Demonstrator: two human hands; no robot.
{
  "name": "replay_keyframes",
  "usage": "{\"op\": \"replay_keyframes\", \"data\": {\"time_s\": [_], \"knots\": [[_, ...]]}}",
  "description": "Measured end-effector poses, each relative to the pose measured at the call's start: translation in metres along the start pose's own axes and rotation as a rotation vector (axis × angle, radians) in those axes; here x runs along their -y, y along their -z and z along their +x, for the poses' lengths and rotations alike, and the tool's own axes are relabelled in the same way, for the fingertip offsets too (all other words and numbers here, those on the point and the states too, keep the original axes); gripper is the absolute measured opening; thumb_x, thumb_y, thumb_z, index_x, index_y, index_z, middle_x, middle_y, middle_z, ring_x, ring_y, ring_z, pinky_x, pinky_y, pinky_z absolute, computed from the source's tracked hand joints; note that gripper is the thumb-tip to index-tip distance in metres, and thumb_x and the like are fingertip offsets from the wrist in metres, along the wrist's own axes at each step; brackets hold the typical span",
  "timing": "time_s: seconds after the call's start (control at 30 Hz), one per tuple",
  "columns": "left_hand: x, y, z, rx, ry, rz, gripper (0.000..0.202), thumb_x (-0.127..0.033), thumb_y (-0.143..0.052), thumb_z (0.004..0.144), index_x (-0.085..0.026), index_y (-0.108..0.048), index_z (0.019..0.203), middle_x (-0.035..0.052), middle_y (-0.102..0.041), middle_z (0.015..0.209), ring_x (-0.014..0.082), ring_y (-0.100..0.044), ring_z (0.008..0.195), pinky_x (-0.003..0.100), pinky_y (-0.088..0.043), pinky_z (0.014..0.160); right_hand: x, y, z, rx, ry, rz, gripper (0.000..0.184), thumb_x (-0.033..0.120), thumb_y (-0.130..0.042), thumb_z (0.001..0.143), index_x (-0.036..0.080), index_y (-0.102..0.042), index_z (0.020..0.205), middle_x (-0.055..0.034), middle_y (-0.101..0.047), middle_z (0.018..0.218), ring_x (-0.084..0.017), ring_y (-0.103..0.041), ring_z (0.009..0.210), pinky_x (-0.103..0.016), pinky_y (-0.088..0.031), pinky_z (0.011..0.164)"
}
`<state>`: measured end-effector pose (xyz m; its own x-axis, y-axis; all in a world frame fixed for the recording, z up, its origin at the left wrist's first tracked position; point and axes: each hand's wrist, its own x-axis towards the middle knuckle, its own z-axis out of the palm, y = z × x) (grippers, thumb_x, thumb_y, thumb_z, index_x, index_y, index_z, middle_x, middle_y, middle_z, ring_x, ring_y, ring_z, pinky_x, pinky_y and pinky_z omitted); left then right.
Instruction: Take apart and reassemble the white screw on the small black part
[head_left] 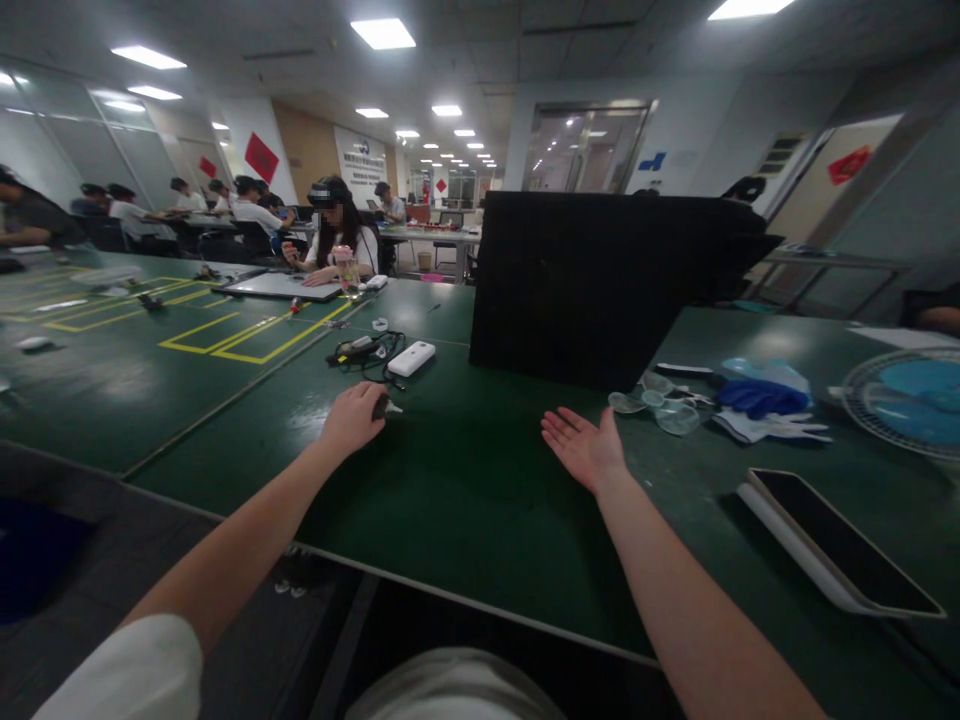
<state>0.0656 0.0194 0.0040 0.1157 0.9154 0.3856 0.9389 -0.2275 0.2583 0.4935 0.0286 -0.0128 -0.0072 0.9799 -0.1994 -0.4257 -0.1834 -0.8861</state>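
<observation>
My left hand [354, 418] rests low over the green table [465, 500], fingers wrapped around a small dark object with a pale pointed tip [393, 407]. Most of that object is hidden by the fingers, so its kind cannot be made out. My right hand [583, 445] is turned palm up with its fingers stretched out, and nothing lies in it. Just beyond the left hand are a white power bank [412, 358] and a tangle of black cable [367, 350]. Clear plastic fan blades [660, 403] lie to the right of my right hand.
A large black box-like panel [570, 290] stands ahead. Blue and white gloves [765, 400], a round fan guard [911, 400] and a tablet-like device [840, 540] are on the right. Across the table, a person [341, 235] sits at a white board [281, 287] near a pink-capped bottle [346, 270].
</observation>
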Motion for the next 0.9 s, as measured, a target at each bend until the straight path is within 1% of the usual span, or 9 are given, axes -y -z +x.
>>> {"op": "replay_keyframes", "data": {"time_s": [0.13, 0.27, 0.33, 0.4, 0.47, 0.53, 0.6, 0.7, 0.9], "knots": [[0.015, 0.012, -0.007, 0.001, -0.086, 0.172, 0.050, -0.017, -0.061, 0.072, -0.025, -0.057, 0.121, 0.0106, -0.057, 0.128, 0.0330, -0.049, 0.121, 0.047, -0.035, 0.104, 0.000, 0.000, 0.000, 0.001, -0.019, 0.055, 0.080, 0.081, -0.013, 0.083, 0.022, -0.052, 0.119, -0.0177, -0.052, 0.140, -0.028, -0.054, 0.127, -0.046, -0.048, 0.100], [0.019, 0.015, -0.010, 0.034, -0.075, 0.234, 0.050, -0.014, -0.059, 0.073, -0.026, -0.057, 0.122, 0.0108, -0.055, 0.132, 0.0329, -0.047, 0.125, 0.048, -0.031, 0.106, 0.001, 0.000, 0.001, -0.023, -0.034, 0.095, 0.077, 0.079, -0.014, 0.085, 0.022, -0.054, 0.118, -0.0168, -0.057, 0.135, -0.029, -0.055, 0.125, -0.048, -0.050, 0.098], [0.023, 0.015, -0.011, 0.023, -0.032, 0.231, 0.047, -0.015, -0.059, 0.074, -0.026, -0.058, 0.120, 0.0108, -0.055, 0.133, 0.0325, -0.047, 0.125, 0.048, -0.032, 0.106, 0.001, 0.000, 0.002, -0.044, -0.051, 0.160, 0.077, 0.079, -0.015, 0.086, 0.021, -0.055, 0.117, -0.0171, -0.059, 0.131, -0.029, -0.057, 0.123, -0.048, -0.052, 0.096], [0.031, 0.014, -0.009, -0.030, 0.070, 0.201, 0.044, -0.018, -0.060, 0.075, -0.025, -0.058, 0.119, 0.0109, -0.055, 0.132, 0.0324, -0.049, 0.123, 0.047, -0.034, 0.104, 0.001, 0.000, 0.003, -0.062, -0.067, 0.227, 0.076, 0.079, -0.018, 0.086, 0.020, -0.056, 0.117, -0.0178, -0.060, 0.129, -0.029, -0.059, 0.120, -0.047, -0.054, 0.093], [0.042, 0.010, -0.005, -0.104, 0.246, 0.113, 0.045, -0.023, -0.062, 0.076, -0.023, -0.055, 0.121, 0.0112, -0.056, 0.129, 0.0312, -0.053, 0.119, 0.045, -0.040, 0.100, 0.001, -0.001, 0.003, -0.069, -0.076, 0.265, 0.075, 0.079, -0.020, 0.086, 0.021, -0.056, 0.117, -0.0179, -0.060, 0.128, -0.029, -0.060, 0.119, -0.046, -0.055, 0.090], [0.052, 0.004, 0.002, -0.183, 0.446, -0.040, 0.048, -0.030, -0.062, 0.078, -0.021, -0.049, 0.124, 0.0120, -0.057, 0.125, 0.0285, -0.058, 0.112, 0.040, -0.046, 0.093, 0.002, -0.002, 0.002, -0.074, -0.080, 0.279, 0.075, 0.079, -0.021, 0.086, 0.021, -0.056, 0.118, -0.0179, -0.061, 0.127, -0.030, -0.060, 0.119, -0.046, -0.056, 0.088], [0.055, -0.004, 0.012, -0.253, 0.578, -0.208, 0.052, -0.036, -0.061, 0.082, -0.018, -0.043, 0.127, 0.0129, -0.059, 0.122, 0.0259, -0.061, 0.106, 0.037, -0.049, 0.087, 0.003, -0.004, 0.001, -0.077, -0.080, 0.280, 0.075, 0.079, -0.021, 0.086, 0.021, -0.056, 0.118, -0.0182, -0.061, 0.127, -0.030, -0.060, 0.119, -0.046, -0.056, 0.088], [0.046, -0.020, 0.029, -0.288, 0.592, -0.387, 0.055, -0.043, -0.059, 0.087, -0.016, -0.037, 0.129, 0.0134, -0.060, 0.120, 0.0242, -0.061, 0.105, 0.034, -0.048, 0.086, 0.003, -0.005, 0.001, -0.076, -0.077, 0.274, 0.075, 0.078, -0.020, 0.087, 0.021, -0.056, 0.119, -0.0180, -0.061, 0.126, -0.029, -0.059, 0.120, -0.046, -0.055, 0.090], [0.005, -0.046, 0.044, -0.181, 0.527, -0.473, 0.054, -0.049, -0.052, 0.092, -0.011, -0.035, 0.127, 0.0176, -0.061, 0.115, 0.0247, -0.062, 0.100, 0.036, -0.046, 0.086, 0.001, 0.001, 0.004, -0.057, -0.076, 0.265, 0.076, 0.079, -0.020, 0.086, 0.020, -0.055, 0.121, -0.0182, -0.059, 0.129, -0.029, -0.059, 0.120, -0.047, -0.054, 0.092]]}}
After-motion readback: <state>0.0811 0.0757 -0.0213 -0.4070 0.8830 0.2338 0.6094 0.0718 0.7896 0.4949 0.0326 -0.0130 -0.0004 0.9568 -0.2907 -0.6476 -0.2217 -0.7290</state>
